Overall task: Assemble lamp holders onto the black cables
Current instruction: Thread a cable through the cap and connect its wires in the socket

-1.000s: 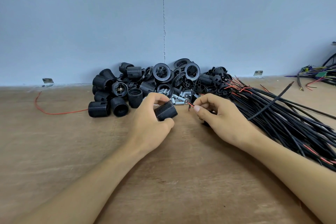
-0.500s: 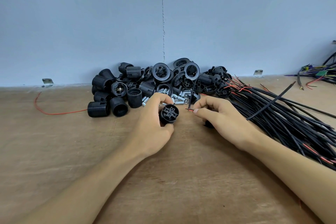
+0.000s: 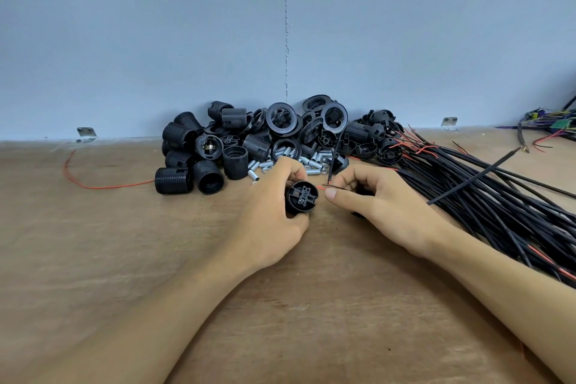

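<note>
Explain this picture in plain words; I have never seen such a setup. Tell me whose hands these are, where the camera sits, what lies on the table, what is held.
No machine here: a person works with bare hands, and the single picture comes from a camera on their head, looking forward and down. The left hand grips a black lamp holder; the right hand pinches the bared end of a black cable close beside it. On the wooden table lie a pile of lamp holders by the wall, small metal tubes before it, a bundle of black cables at the right and a loose red wire at the left.
</note>
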